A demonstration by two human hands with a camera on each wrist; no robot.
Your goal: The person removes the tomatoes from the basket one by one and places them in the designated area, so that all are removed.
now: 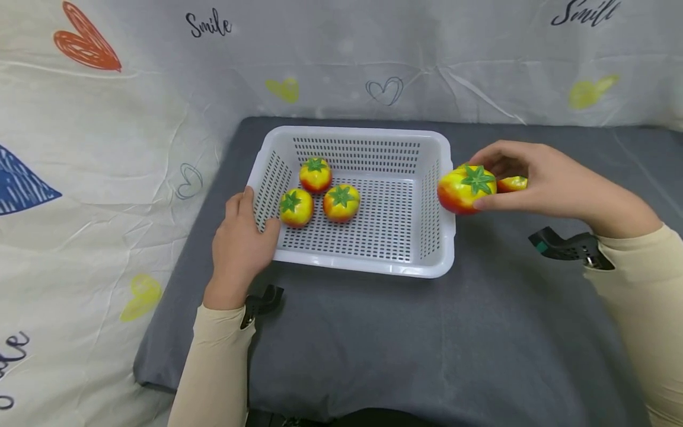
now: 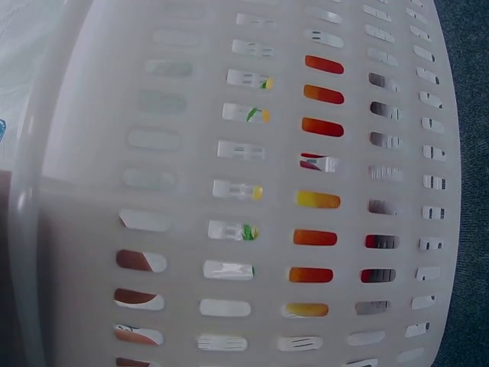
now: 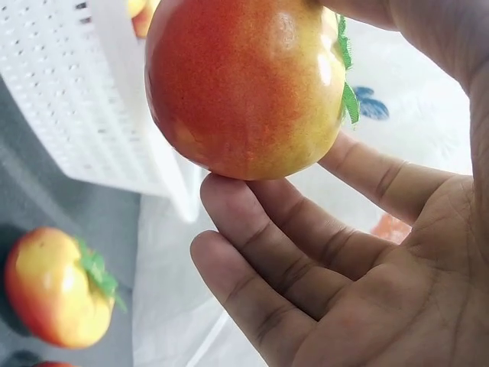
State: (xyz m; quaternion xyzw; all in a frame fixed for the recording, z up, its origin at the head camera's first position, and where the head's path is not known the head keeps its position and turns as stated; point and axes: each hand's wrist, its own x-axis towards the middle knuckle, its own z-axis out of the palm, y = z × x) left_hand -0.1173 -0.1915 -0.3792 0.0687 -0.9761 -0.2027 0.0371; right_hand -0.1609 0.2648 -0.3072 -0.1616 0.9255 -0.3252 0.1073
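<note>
My right hand (image 1: 525,178) pinches a yellow-red toy tomato (image 1: 465,188) with a green star-shaped top, just at the right rim of the white plastic basket (image 1: 368,268). In the right wrist view, the held tomato (image 3: 244,92) is between the thumb and fingertips, with the basket wall (image 3: 99,145) beside it. My left hand (image 1: 242,243) grips the basket's left front corner, thumb over the rim. Inside the basket, towards the left, sit three similar tomatoes (image 1: 341,203). Through the slots of the basket wall (image 2: 183,206), the left wrist view shows patches of red and yellow.
Another tomato (image 1: 512,184) shows partly behind my right hand; the right wrist view has a tomato (image 3: 57,287) on the grey cloth and a sliver of one more at the bottom edge. The grey-covered table (image 1: 373,338) meets a printed white curtain (image 1: 341,47) at the back and left.
</note>
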